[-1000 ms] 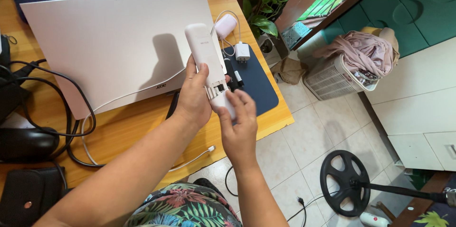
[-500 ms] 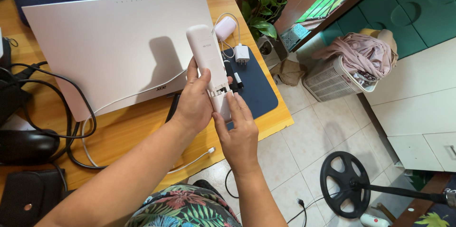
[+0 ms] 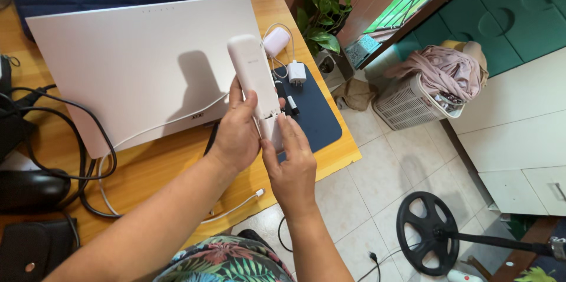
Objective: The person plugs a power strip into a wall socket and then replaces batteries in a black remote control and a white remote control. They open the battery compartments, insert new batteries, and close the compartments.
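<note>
A long white plastic device (image 3: 252, 75) stands tilted above the wooden desk (image 3: 165, 158). My left hand (image 3: 237, 131) grips its lower body from the left. My right hand (image 3: 290, 161) holds the small white cover (image 3: 272, 130) at the device's bottom end, pressed against the body so the seam is almost closed. Behind the device lies a closed white laptop (image 3: 135, 58).
A dark blue mat (image 3: 312, 111) holds a white charger plug (image 3: 296, 72), a pale pouch (image 3: 276, 40) and a black marker (image 3: 291, 105). Black cables (image 3: 71, 140) and a white cable (image 3: 230, 206) cross the desk. A plant, a laundry basket (image 3: 413, 99) and a fan base (image 3: 427, 232) stand on the tiled floor.
My right hand has slid the small cover up against the device's bottom end, closing the gap where inner parts showed. The device has shifted slightly.
</note>
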